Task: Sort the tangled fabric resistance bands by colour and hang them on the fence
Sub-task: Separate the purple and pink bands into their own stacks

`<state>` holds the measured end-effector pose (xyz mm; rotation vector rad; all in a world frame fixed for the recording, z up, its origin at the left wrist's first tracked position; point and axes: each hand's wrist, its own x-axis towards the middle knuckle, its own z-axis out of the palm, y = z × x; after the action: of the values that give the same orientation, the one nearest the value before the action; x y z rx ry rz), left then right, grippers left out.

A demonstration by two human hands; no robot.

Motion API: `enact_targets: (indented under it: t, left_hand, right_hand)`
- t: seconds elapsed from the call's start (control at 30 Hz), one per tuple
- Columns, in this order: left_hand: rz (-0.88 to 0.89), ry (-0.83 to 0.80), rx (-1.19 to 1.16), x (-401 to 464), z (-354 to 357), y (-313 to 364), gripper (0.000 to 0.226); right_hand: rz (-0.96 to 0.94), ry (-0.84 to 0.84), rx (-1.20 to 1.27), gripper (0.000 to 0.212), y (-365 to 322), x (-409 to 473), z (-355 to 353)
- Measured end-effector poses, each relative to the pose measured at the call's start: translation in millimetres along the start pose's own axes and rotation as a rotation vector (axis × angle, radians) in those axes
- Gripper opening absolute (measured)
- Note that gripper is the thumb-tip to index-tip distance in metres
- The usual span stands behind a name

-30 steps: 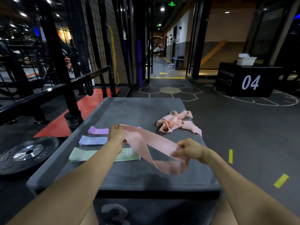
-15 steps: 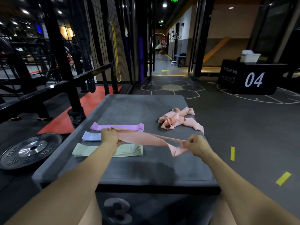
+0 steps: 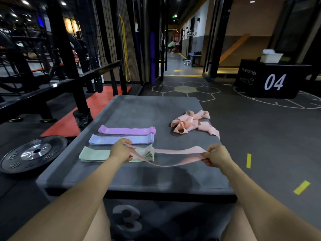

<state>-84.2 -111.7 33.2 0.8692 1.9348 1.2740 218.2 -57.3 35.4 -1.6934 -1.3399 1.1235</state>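
Observation:
My left hand [image 3: 120, 151] and my right hand [image 3: 215, 154] each pinch one end of a peach band [image 3: 173, 151], stretched as an open loop just above the grey box top [image 3: 147, 112]. Under the left end lies a flat stack of green bands [image 3: 93, 153]. Behind it lie a flat blue stack [image 3: 107, 139] and a flat purple stack [image 3: 126, 130]. A tangled heap of peach bands [image 3: 189, 124] sits at the back right of the box. The black wire fence [image 3: 111, 40] stands at the back left.
A weight plate [image 3: 33, 153] lies on the floor left of the box. A black rack frame [image 3: 66, 54] and a bench stand further left. A black box marked 04 [image 3: 271, 80] stands at the far right, with open floor between. A person crouches far down the corridor.
The peach band was twisted between my hands; now it is untwisted and pulled out flat as a loop. My right hand has moved right and both hands have drawn apart.

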Motion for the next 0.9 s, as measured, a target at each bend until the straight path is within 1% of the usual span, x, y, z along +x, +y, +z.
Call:
enact_targets:
  t: [0.13,0.23,0.3,0.43,0.5,0.57,0.63,0.73,0.83,0.9]
  left_hand:
    - [-0.046,-0.105,-0.107,-4.4,-0.2,-5.6,0.031]
    - [-0.090,-0.220,-0.227,-13.7,3.9,-9.2,0.032]
    - [-0.106,-0.286,-0.247,-19.6,8.3,-13.6,0.031]
    - [-0.081,-0.327,-0.266,-30.0,21.4,-30.3,0.033]
    - [-0.071,-0.336,-0.248,-32.8,28.0,-44.8,0.034]
    - [-0.076,-0.340,-0.184,-34.6,32.9,-62.1,0.037]
    - [-0.095,-0.335,-0.116,-36.9,35.4,-75.0,0.039]
    - [-0.083,-0.319,-0.017,-34.6,34.6,-84.6,0.040]
    - [-0.091,-0.323,0.044,-31.0,32.8,-86.3,0.039]
    - [-0.103,-0.322,0.050,-31.8,34.0,-83.1,0.030]
  right_hand:
    - [0.020,0.009,0.037,0.021,14.8,0.5,-7.4]
    - [-0.016,0.034,0.018,0.023,25.6,1.7,-11.2]
    - [-0.046,0.064,-0.022,0.024,32.6,1.2,-13.4]
    - [-0.072,0.152,-0.094,0.027,48.0,-2.2,-17.9]
    - [-0.073,0.194,-0.113,0.029,58.0,-6.9,-19.2]
    - [-0.097,0.208,-0.181,0.025,72.6,-10.7,-18.2]
    - [-0.101,0.186,-0.265,0.025,85.4,-14.3,-14.8]
    - [-0.088,0.163,-0.274,0.031,96.9,-10.3,-12.6]
    - [-0.088,0.143,-0.308,0.018,97.5,-8.4,-12.1]
    - [-0.075,0.109,-0.299,0.015,97.4,-7.2,-10.8]
